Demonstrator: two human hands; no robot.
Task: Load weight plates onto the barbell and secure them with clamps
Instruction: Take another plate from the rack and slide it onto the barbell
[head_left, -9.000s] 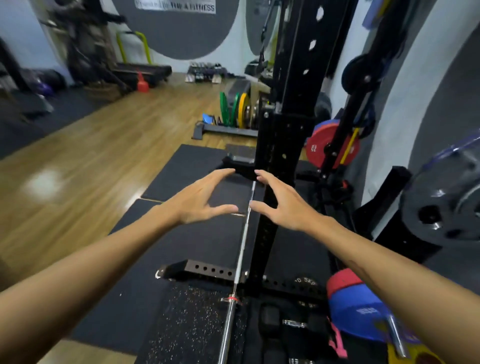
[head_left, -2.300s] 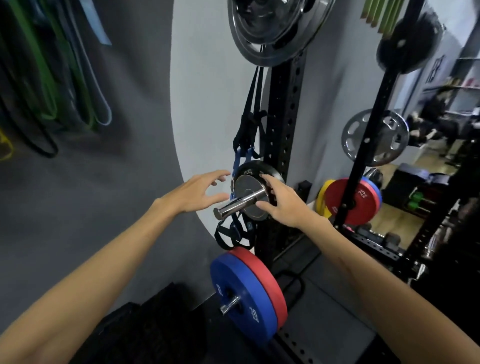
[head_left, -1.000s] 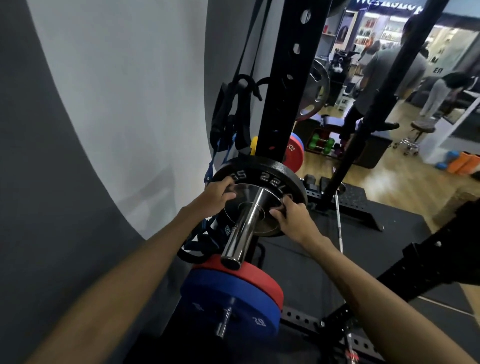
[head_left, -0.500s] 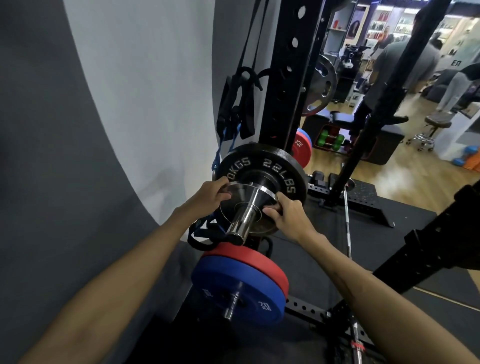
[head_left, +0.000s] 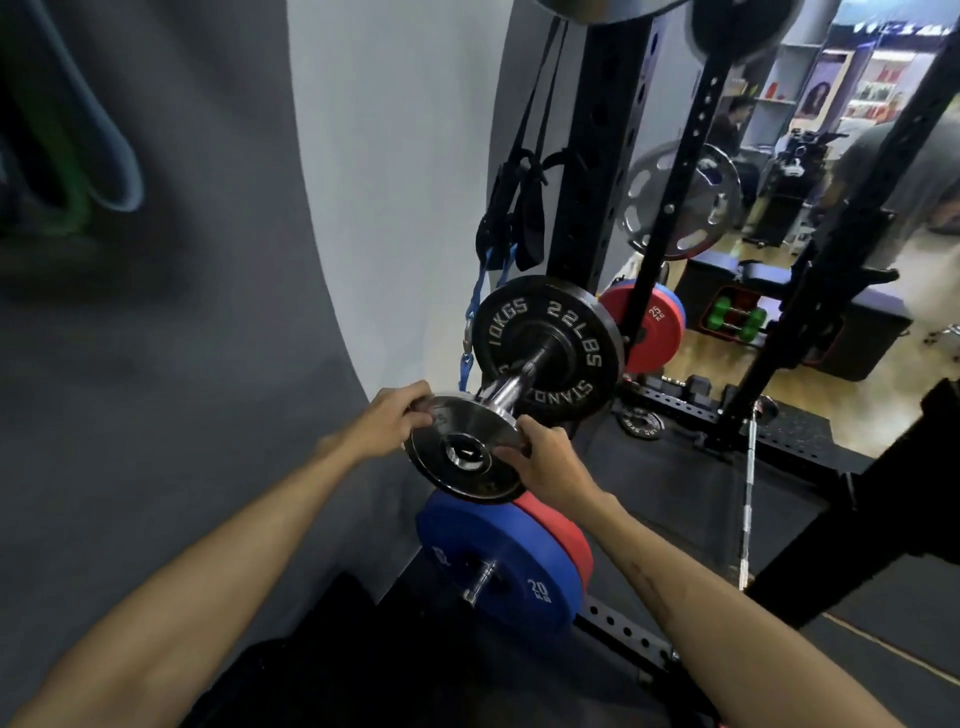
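Upper left of the frame: green and blue resistance bands (head_left: 78, 171) hang against the grey wall, blurred. Centre top: black straps (head_left: 511, 218) hang beside the rack upright (head_left: 592, 171). Centre right: green dumbbells (head_left: 736, 318) lie on the wooden floor under a black bench (head_left: 810, 306).

Barbell (head_left: 746, 499) on black floor mat (head_left: 670, 499)

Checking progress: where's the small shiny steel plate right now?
The small shiny steel plate is centre frame, held by both hands just off the chrome peg's tip.
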